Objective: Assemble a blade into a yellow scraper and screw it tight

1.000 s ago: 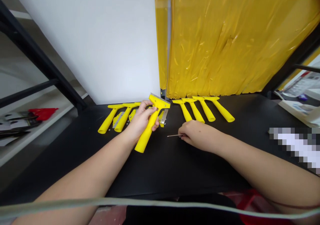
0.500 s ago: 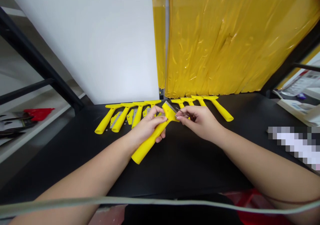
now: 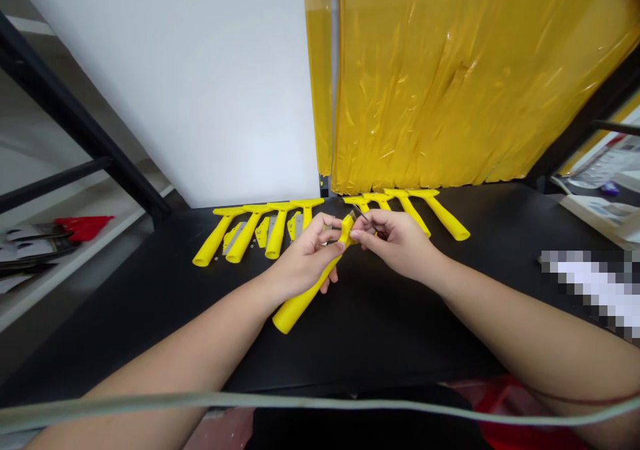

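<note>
Scraper [image 3: 310,289] tilted lower; eight scrapers [image 3: 280,227] behind.

Both bare forearms reach forward from the lower corners of the view and converge toward the middle, the hands meeting close together above the surface. The left hand [image 3: 305,257] is curled in a firm grasp, fingers wrapped round and thumb pressed up toward the top, its wrist roughly straight and the palm turned inward. The right hand [image 3: 400,240] sits just beside it, almost touching, knuckles up, with thumb and forefinger pinched together at their tips and the other fingers tucked loosely beneath. The right forearm lies lower and broader across the frame than the left.
</note>
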`<move>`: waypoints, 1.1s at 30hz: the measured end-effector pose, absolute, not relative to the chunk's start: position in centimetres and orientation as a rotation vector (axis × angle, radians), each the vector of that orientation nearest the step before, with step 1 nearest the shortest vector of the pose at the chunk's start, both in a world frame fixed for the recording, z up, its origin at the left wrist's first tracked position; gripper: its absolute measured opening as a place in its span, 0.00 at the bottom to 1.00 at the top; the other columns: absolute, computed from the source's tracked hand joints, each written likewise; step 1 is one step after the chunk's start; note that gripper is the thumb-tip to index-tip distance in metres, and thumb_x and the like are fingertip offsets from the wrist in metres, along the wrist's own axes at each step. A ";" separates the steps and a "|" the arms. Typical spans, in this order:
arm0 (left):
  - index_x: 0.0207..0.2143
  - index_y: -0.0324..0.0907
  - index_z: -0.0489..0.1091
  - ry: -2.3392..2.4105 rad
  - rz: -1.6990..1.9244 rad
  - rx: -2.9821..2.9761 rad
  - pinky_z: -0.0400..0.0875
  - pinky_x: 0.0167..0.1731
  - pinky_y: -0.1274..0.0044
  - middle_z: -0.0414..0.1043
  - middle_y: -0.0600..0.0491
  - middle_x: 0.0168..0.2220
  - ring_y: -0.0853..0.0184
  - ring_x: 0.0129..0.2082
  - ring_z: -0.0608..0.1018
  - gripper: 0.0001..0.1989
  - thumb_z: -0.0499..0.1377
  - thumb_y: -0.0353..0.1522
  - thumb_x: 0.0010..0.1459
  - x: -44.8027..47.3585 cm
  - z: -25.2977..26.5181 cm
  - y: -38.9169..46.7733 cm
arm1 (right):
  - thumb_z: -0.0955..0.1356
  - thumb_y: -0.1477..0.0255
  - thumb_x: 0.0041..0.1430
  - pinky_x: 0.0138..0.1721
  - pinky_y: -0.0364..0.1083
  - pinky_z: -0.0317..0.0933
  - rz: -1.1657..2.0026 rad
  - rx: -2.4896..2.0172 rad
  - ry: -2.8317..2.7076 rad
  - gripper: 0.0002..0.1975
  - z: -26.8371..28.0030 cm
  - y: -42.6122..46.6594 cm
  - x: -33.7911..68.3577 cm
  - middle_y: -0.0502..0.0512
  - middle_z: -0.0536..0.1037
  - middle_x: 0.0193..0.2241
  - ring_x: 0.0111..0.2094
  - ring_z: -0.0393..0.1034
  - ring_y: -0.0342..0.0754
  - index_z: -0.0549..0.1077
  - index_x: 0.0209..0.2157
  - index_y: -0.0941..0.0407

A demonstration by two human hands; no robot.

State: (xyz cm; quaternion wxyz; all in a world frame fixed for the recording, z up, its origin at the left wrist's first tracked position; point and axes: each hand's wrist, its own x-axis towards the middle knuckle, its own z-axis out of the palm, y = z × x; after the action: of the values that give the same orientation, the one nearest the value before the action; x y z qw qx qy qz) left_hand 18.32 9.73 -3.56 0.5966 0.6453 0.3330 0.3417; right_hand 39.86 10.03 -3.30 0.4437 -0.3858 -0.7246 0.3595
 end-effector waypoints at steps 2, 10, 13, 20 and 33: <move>0.50 0.48 0.58 0.774 0.792 1.502 0.70 0.11 0.82 0.69 0.57 0.40 0.73 0.20 0.77 0.16 0.61 0.41 0.69 18.4 -3.5 9.7 | 0.76 0.58 0.62 0.32 0.45 0.64 0.913 -0.960 -1.793 0.15 -3.3 10.1 39.8 0.51 0.76 0.29 0.29 0.69 0.44 0.77 0.35 0.56; 0.46 0.45 0.59 0.718 0.776 1.445 0.69 0.11 0.83 0.69 0.59 0.33 0.72 0.20 0.77 0.17 0.64 0.41 0.66 18.4 -3.2 9.7 | 0.81 0.55 0.50 0.28 0.44 0.62 1.145 -0.950 -1.632 0.23 -3.7 11.2 40.0 0.48 0.72 0.25 0.25 0.67 0.42 0.72 0.32 0.56; 0.45 0.45 0.58 0.728 0.714 1.387 0.67 0.11 0.83 0.71 0.60 0.28 0.71 0.17 0.75 0.18 0.65 0.40 0.65 18.3 -2.7 9.6 | 0.82 0.54 0.47 0.26 0.43 0.61 1.238 -0.935 -1.630 0.26 -3.6 11.6 40.3 0.45 0.69 0.23 0.23 0.65 0.40 0.69 0.28 0.56; 0.48 0.44 0.58 0.748 0.525 1.251 0.63 0.12 0.84 0.73 0.55 0.19 0.70 0.11 0.69 0.18 0.63 0.40 0.64 17.9 -2.5 10.1 | 0.81 0.58 0.49 0.27 0.43 0.59 1.196 -0.913 -1.705 0.22 -3.4 11.8 40.6 0.46 0.69 0.24 0.25 0.61 0.40 0.72 0.31 0.57; 0.46 0.47 0.58 0.840 0.826 1.076 0.62 0.13 0.84 0.72 0.55 0.25 0.68 0.17 0.73 0.19 0.65 0.34 0.59 17.5 -3.3 11.7 | 0.65 0.63 0.72 0.37 0.49 0.65 0.541 -1.083 -2.176 0.14 -1.8 11.6 43.8 0.57 0.80 0.38 0.35 0.73 0.50 0.78 0.49 0.54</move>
State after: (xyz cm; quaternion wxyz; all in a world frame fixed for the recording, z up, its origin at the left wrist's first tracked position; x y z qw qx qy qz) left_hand 17.54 11.67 -3.26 0.6982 0.4828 0.3770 0.3706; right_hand 43.77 11.64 -1.78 0.3201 -0.4122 -0.8278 0.2059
